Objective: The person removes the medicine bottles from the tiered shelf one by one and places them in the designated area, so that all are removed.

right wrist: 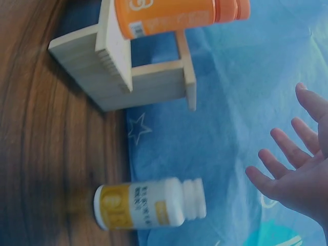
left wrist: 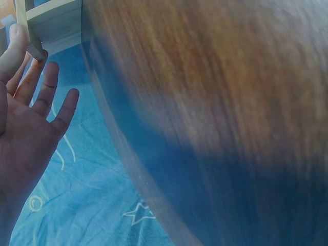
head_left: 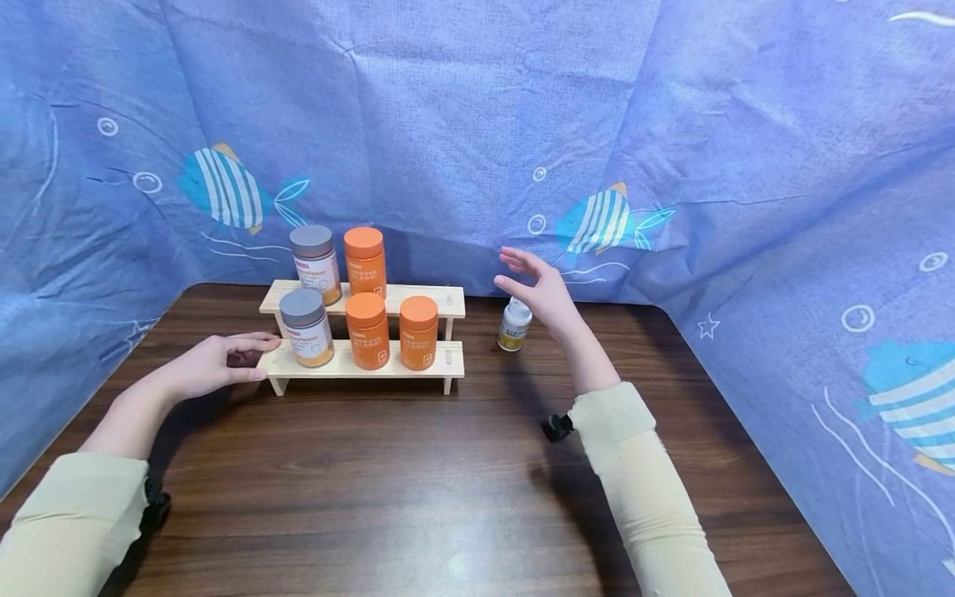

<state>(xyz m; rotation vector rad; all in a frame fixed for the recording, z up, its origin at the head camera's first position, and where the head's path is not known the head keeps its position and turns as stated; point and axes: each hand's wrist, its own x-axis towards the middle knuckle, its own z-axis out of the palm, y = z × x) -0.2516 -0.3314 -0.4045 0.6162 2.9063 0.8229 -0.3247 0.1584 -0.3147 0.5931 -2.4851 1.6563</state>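
My left hand [head_left: 212, 365] pinches the left end of a two-tier wooden rack [head_left: 395, 371], thumb at the front edge and fingers behind. The left wrist view shows the thumb and index finger at the end of the rack [left wrist: 56, 23], the other fingers spread. On the lower tier stand a grey-lidded jar [head_left: 307, 332] and two orange jars [head_left: 367, 332]; another grey-lidded jar [head_left: 317, 265] and an orange jar [head_left: 366, 261] stand on the upper tier. My right hand [head_left: 543, 292] hovers, fingers apart and holding nothing, close above a small white bottle [head_left: 515, 326] with a yellow label.
The dark wooden table [head_left: 418, 481] runs back to a blue fish-print cloth [head_left: 462, 124] hanging behind and at both sides. The white bottle stands upright, right of the rack, near the table's back edge. Black wrist straps [head_left: 555, 428] show at the cuffs.
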